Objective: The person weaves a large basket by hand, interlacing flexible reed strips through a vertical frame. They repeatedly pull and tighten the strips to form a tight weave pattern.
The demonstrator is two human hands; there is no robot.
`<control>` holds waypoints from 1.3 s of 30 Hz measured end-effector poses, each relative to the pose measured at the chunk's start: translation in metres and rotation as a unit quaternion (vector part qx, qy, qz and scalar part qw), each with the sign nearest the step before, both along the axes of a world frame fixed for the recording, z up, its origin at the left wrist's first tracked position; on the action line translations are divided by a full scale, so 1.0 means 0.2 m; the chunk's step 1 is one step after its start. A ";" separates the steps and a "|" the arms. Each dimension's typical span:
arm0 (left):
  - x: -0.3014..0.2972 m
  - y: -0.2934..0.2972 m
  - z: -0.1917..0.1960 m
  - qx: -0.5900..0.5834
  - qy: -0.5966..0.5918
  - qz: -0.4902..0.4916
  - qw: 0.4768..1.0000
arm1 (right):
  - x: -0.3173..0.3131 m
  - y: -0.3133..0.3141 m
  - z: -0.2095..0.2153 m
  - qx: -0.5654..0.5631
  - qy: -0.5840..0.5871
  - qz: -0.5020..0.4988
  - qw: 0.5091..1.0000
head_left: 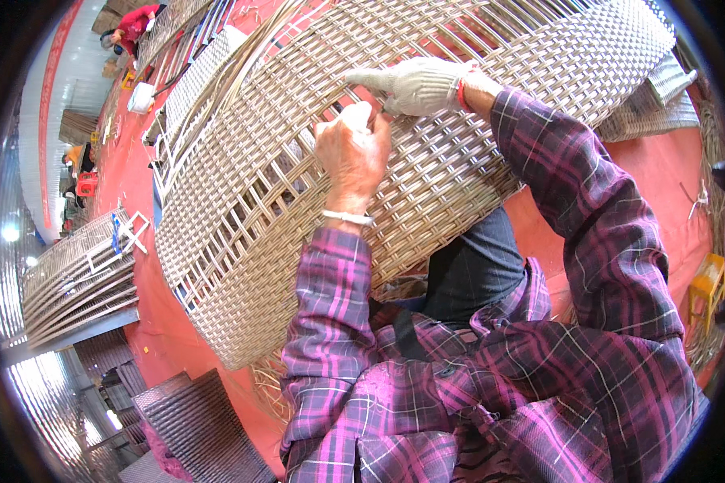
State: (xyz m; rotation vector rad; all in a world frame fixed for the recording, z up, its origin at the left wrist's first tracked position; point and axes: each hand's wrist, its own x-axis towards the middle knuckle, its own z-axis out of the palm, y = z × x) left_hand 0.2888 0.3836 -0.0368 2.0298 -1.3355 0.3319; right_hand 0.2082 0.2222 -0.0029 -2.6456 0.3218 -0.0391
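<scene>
Two hands close together over a big tan woven panel (459, 165).
From where I stand, the bare left hand (351, 149) is curled at a gap in the weave, a white band at its wrist; whether it pinches a strand I can't make out. Just beside it, the right hand (419, 87), in a pale knit glove, lies over the strands with a finger stretched leftward. Both sleeves are purple-and-black plaid. Loose strips (254, 66) run along the panel's far side, dark ribbed sheets (209, 423) sit at lower left on the red floor (246, 406), a yellow stool (706, 290) stands at right, and a person in red (139, 20) bends over far off.
</scene>
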 end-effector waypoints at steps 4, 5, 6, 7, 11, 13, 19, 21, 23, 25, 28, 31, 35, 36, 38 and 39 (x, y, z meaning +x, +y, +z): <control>0.03 -0.07 -0.05 -0.046 0.163 0.047 0.984 | 0.00 -0.04 -0.01 0.209 -0.034 0.022 0.977; 0.03 -0.07 -0.06 -0.075 0.181 0.035 0.980 | -0.01 -0.04 -0.01 0.262 -0.052 0.020 0.964; 0.02 -0.07 -0.06 -0.077 0.214 0.042 0.973 | -0.02 -0.05 -0.01 0.300 -0.067 0.019 0.951; 0.02 -0.06 -0.06 -0.071 0.254 0.052 0.963 | -0.02 -0.05 -0.01 0.326 -0.060 0.005 0.943; -0.01 -0.06 -0.05 -0.141 0.202 0.013 0.969 | -0.07 -0.04 0.00 0.380 -0.098 -0.013 0.920; -0.02 -0.06 -0.05 -0.164 0.168 -0.008 0.972 | -0.10 -0.05 0.02 0.390 -0.117 -0.029 0.913; -0.02 -0.05 -0.04 -0.156 0.006 -0.013 0.988 | -0.29 -0.29 0.10 0.295 -0.122 -0.105 0.942; -0.04 -0.08 -0.03 -0.154 0.019 -0.046 0.987 | -0.35 -0.32 0.10 0.229 -0.105 -0.096 0.963; -0.05 -0.14 0.00 -0.172 0.013 -0.078 0.982 | -0.38 -0.30 0.11 0.258 -0.149 -0.072 0.952; -0.09 -0.21 0.02 -0.112 0.059 -0.109 0.986 | -0.40 -0.26 0.14 0.254 -0.218 -0.018 0.942; -0.13 -0.31 0.05 -0.126 0.176 -0.172 0.961 | -0.40 -0.20 0.20 0.120 -0.262 0.036 0.957; -0.11 -0.28 0.07 -0.099 0.279 -0.127 0.947 | -0.37 -0.17 0.21 0.219 -0.068 -0.118 0.966; -0.08 -0.21 0.09 -0.066 0.103 -0.045 0.992 | -0.22 -0.13 0.12 -0.008 -0.020 -0.066 0.998; -0.07 -0.22 0.08 -0.012 0.064 -0.025 0.998 | -0.19 -0.13 0.10 -0.013 -0.026 -0.059 0.998; -0.08 -0.25 0.07 0.053 0.037 -0.011 0.998 | -0.16 -0.14 0.08 -0.015 0.012 -0.060 0.998; -0.08 -0.27 0.06 0.041 0.051 -0.016 0.998 | -0.15 -0.15 0.08 -0.022 0.022 -0.051 0.998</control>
